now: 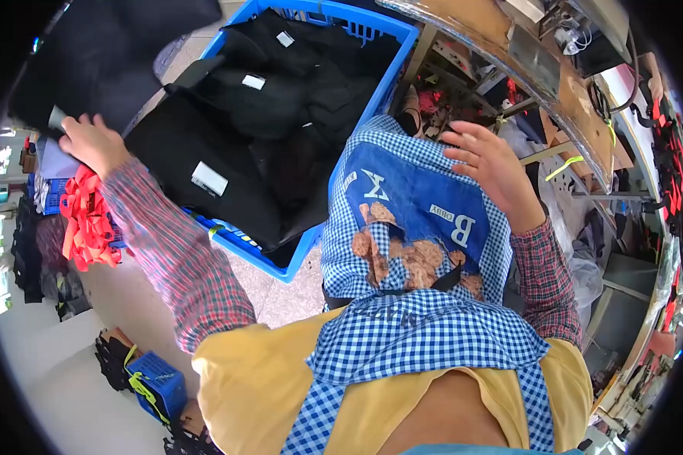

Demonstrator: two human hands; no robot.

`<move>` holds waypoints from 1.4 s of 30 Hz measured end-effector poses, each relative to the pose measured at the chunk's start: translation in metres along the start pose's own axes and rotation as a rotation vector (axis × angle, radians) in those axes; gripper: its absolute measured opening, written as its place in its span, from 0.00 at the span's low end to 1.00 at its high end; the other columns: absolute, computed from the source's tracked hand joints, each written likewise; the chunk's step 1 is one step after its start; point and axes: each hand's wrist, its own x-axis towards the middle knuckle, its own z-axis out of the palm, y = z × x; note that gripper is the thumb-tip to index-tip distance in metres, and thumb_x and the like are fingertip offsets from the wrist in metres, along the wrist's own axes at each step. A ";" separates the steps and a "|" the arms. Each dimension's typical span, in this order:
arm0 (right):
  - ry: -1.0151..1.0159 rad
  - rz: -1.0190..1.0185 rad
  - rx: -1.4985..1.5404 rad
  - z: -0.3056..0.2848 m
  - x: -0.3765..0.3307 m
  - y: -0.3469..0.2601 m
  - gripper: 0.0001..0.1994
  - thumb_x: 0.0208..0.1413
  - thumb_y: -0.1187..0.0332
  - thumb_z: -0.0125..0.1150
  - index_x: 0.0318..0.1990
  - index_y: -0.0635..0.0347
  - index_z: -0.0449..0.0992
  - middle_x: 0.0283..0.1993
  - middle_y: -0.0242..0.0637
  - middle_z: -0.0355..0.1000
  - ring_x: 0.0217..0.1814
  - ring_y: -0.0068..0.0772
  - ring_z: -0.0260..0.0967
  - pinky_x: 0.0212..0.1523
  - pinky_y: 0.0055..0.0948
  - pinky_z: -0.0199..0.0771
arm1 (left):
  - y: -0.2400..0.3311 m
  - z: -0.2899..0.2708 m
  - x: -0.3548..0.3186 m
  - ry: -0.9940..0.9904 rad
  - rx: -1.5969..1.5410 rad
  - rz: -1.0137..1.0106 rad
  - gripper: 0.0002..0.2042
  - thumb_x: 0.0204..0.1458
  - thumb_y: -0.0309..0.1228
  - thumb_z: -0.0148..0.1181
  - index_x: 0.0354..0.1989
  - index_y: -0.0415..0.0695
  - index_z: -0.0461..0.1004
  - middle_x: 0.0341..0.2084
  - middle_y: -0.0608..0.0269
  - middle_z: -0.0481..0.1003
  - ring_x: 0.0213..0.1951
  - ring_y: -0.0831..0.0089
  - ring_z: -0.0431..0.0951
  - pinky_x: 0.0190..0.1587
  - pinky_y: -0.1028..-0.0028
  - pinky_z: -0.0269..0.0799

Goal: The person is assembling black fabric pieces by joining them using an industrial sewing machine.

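My left hand point(92, 142) reaches to the upper left with its fingers spread, at the lower edge of a black fabric piece point(106, 61). That piece is slightly blurred and has a pale label near my fingertips; I see no closed grip on it. Beside this hand, a blue plastic crate point(305, 254) holds a heap of black fabric pieces point(228, 152) with white labels. My right hand point(492, 167) is raised above my lap on the right, fingers apart and nothing in it. Below it lies my blue checked apron point(425, 326) with a printed blue panel.
Bright red strips point(91, 220) hang in a bunch at the left. A smaller blue basket point(158, 383) stands at the lower left. Along the right runs a worktable point(501, 38) with a worn edge, with clear plastic bags point(584, 280) and scraps under and beside it.
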 end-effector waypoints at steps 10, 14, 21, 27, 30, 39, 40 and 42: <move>0.654 -0.338 -0.817 -0.110 -0.002 0.074 0.13 0.61 0.72 0.50 0.51 0.65 0.70 0.46 0.39 0.73 0.42 0.26 0.73 0.44 0.23 0.71 | -0.018 0.165 -0.302 -1.071 0.607 0.037 0.19 0.51 0.28 0.58 0.51 0.33 0.69 0.46 0.42 0.74 0.48 0.47 0.74 0.51 0.59 0.70; 0.673 -0.381 -1.138 -0.100 -0.014 0.082 0.10 0.59 0.76 0.50 0.47 0.64 0.72 0.41 0.41 0.73 0.41 0.30 0.74 0.43 0.25 0.71 | -0.131 0.192 -0.351 -1.406 0.658 -0.257 0.22 0.50 0.31 0.59 0.52 0.33 0.69 0.47 0.40 0.73 0.51 0.47 0.73 0.53 0.58 0.69; 0.564 -0.376 -1.296 -0.080 0.000 0.076 0.08 0.56 0.79 0.51 0.43 0.65 0.74 0.40 0.44 0.73 0.42 0.42 0.73 0.45 0.29 0.71 | -0.271 0.232 -0.461 -1.240 0.436 -0.809 0.25 0.48 0.37 0.64 0.52 0.35 0.72 0.52 0.44 0.72 0.56 0.54 0.71 0.59 0.66 0.65; 0.629 -0.266 -1.389 -0.090 -0.009 0.074 0.09 0.54 0.80 0.53 0.41 0.64 0.74 0.40 0.44 0.74 0.42 0.44 0.73 0.45 0.32 0.71 | -0.237 0.315 -0.505 -0.980 0.304 -1.542 0.24 0.52 0.41 0.64 0.52 0.38 0.70 0.37 0.57 0.75 0.33 0.69 0.74 0.29 0.65 0.71; 0.590 -0.278 -1.390 -0.084 0.001 0.073 0.09 0.53 0.80 0.53 0.41 0.64 0.75 0.40 0.44 0.74 0.43 0.45 0.73 0.45 0.33 0.71 | -0.257 0.301 -0.495 -0.946 0.317 -1.525 0.17 0.54 0.41 0.61 0.43 0.41 0.72 0.32 0.57 0.75 0.28 0.70 0.75 0.26 0.68 0.72; 0.538 -0.368 -1.463 -0.083 -0.002 0.066 0.09 0.54 0.78 0.54 0.42 0.63 0.75 0.41 0.43 0.75 0.42 0.41 0.74 0.43 0.33 0.72 | -0.090 0.303 -0.340 -0.446 -0.449 -0.873 0.08 0.60 0.32 0.55 0.32 0.42 0.73 0.17 0.72 0.68 0.20 0.85 0.68 0.26 0.83 0.66; 0.544 -0.277 -1.295 -0.077 0.002 0.060 0.09 0.55 0.77 0.54 0.43 0.63 0.75 0.42 0.40 0.75 0.41 0.35 0.74 0.42 0.30 0.72 | -0.044 0.300 -0.322 -0.513 -0.441 -0.789 0.07 0.60 0.31 0.55 0.36 0.40 0.75 0.17 0.72 0.68 0.20 0.87 0.67 0.26 0.83 0.65; 0.524 -0.200 -1.116 -0.053 0.020 0.051 0.08 0.57 0.75 0.54 0.44 0.63 0.74 0.42 0.38 0.75 0.39 0.30 0.73 0.40 0.27 0.72 | 0.028 0.285 -0.305 -0.821 -0.323 -0.618 0.08 0.56 0.26 0.54 0.39 0.36 0.76 0.18 0.69 0.71 0.20 0.86 0.67 0.23 0.81 0.64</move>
